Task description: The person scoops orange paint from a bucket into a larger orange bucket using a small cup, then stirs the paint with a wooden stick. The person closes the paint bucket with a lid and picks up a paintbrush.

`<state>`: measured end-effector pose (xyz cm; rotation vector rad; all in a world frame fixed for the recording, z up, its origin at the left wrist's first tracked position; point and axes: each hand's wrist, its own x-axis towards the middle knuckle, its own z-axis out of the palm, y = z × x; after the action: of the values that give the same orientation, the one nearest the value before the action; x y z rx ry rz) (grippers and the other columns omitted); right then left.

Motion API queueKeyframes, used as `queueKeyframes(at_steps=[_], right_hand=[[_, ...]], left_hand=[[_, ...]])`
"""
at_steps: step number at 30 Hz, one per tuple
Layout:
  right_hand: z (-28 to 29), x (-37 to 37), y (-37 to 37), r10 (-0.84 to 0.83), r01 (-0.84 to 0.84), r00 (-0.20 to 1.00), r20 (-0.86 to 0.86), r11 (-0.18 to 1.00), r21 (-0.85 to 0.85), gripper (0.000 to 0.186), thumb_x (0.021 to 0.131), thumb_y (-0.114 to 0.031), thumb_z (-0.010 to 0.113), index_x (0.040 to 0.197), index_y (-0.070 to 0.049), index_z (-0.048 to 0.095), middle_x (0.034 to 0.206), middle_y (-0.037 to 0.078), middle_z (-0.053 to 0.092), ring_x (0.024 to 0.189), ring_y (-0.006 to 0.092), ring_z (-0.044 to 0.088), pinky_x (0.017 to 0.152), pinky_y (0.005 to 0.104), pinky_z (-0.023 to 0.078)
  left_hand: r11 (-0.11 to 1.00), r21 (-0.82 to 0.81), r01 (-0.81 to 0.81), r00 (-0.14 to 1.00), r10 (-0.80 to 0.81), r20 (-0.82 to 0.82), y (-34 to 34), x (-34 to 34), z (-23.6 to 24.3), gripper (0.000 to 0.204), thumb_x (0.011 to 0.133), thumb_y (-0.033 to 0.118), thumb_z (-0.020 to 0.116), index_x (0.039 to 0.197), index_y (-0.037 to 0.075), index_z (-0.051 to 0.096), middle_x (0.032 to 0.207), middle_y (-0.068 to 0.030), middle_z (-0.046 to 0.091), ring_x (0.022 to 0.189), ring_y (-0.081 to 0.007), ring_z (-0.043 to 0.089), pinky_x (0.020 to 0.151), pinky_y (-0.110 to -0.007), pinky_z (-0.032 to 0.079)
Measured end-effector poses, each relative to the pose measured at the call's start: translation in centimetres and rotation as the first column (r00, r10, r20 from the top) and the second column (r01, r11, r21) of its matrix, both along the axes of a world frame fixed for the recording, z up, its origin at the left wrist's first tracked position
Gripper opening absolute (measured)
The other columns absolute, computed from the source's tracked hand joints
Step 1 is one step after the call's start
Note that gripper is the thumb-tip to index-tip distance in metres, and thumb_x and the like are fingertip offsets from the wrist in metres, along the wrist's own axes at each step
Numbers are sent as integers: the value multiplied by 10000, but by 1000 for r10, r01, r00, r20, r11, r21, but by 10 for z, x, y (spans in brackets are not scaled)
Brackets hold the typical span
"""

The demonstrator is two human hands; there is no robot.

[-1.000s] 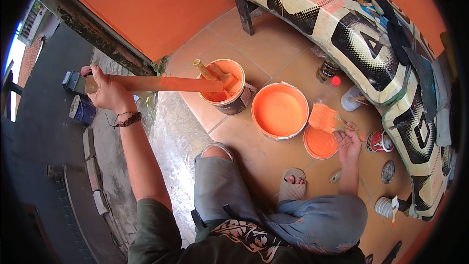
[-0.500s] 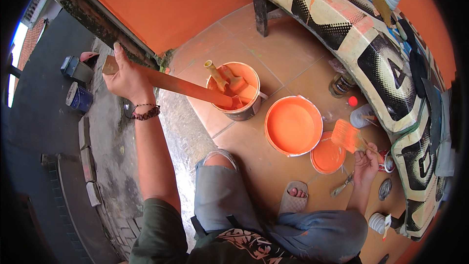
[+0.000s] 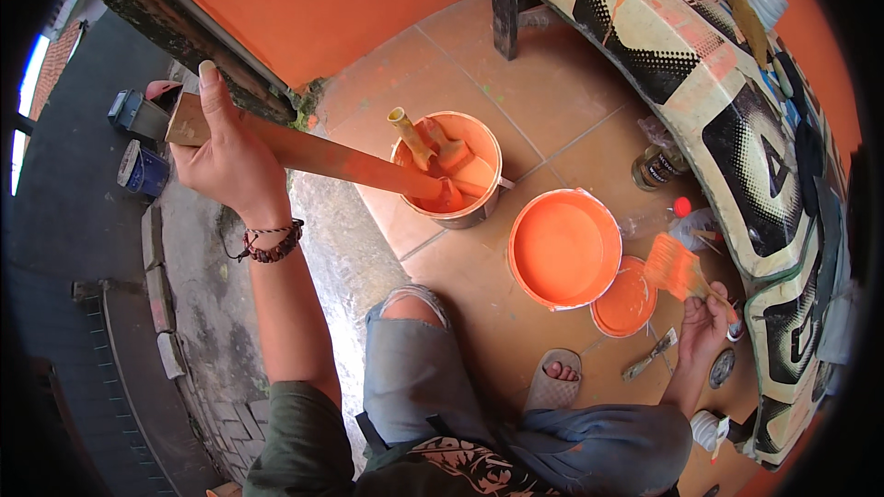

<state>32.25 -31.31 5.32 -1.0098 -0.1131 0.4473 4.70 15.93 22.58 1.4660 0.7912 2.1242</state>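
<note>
Wrapped round the upper end of an orange-stained wooden stick (image 3: 341,163) is my left hand (image 3: 230,152), thumb pointing up. The stick's lower end stands in orange paint inside a bucket (image 3: 491,204). A roller-like tool with a hollow yellowish handle (image 3: 412,136) and an orange-coated brush (image 3: 449,155) also lean in that bucket. On the right, my right hand (image 3: 703,324) grips the handle of a wide paintbrush (image 3: 675,267), its bristles covered in orange. Left of that brush is an open tub full of orange paint (image 3: 564,248), with an orange-smeared round lid (image 3: 626,299) against it.
A long patterned bench (image 3: 700,60) curves along the right, with tools on top. Near it are a glass jar (image 3: 656,166), a clear bottle with a red cap (image 3: 680,208) and a scraper (image 3: 649,355). A blue bucket (image 3: 143,168) stands far left, beyond the tiled floor's edge.
My left hand has moved slightly left and up with the stick's top end. My right hand and its paintbrush sit a little lower and farther right in view; the view itself has shifted slightly.
</note>
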Motion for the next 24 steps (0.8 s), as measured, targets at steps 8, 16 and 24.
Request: queueKeyframes(at_steps=[8, 16, 24], right_hand=[[-4, 11, -13, 12, -12, 1000, 19, 1000, 4, 284, 858, -57, 586, 1131, 9, 542, 1175, 215, 602, 956, 236, 664, 829, 332, 581], [5, 4, -4, -24, 24, 999, 30, 1000, -9, 277, 863, -51, 584, 1130, 6, 539, 1163, 214, 611, 972, 245, 666, 849, 359, 569], [7, 2, -1, 26, -26, 999, 37, 1000, -10, 265, 857, -44, 582, 1114, 8, 539, 1187, 208, 599, 1013, 276, 656, 856, 365, 587]], left_hand=[[998, 9, 59, 998, -59, -29, -5, 20, -13, 177, 892, 146, 710, 1028, 54, 644, 813, 35, 614, 649, -20, 529, 547, -181, 403], [992, -14, 123, 963, -123, -239, 3, 42, -76, 214, 894, 153, 711, 789, 29, 573, 716, 4, 603, 634, -42, 542, 571, -203, 436], [975, -189, 116, 968, -154, -199, 32, 46, -101, 212, 898, 183, 707, 853, 12, 592, 786, -24, 648, 715, -69, 597, 623, -221, 467]])
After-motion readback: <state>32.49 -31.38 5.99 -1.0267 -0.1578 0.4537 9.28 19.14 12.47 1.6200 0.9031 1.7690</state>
